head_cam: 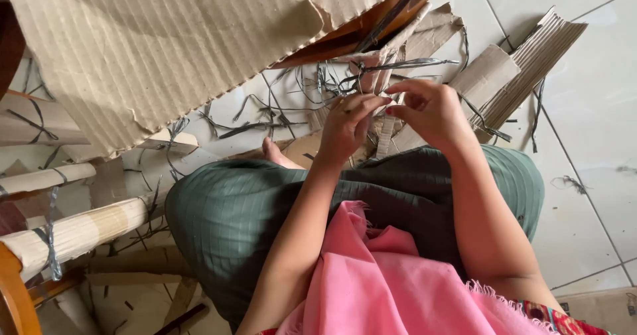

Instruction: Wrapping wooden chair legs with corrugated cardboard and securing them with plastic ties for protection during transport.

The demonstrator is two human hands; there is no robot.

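Note:
I sit on a tiled floor with green trousers [265,209] and a pink cloth [378,275] over my lap. Both hands meet just past my knees. My left hand [348,126] is closed with its fingertips pinching a narrow folded cardboard strip [385,136] that runs between the hands. My right hand [431,109] faces it, thumb and fingers pinched on a thin grey strap [405,63] that trails off from the top of the strip. The exact grip between the fingertips is partly hidden.
A big torn corrugated cardboard sheet [166,43] lies at the upper left over an orange wooden piece [358,30]. Rolled cardboard bundles tied with grey strap [73,232] lie at the left. Folded cardboard pieces [524,63] and loose grey strap scraps [265,113] litter the floor. My bare foot [273,152] shows beside my knee.

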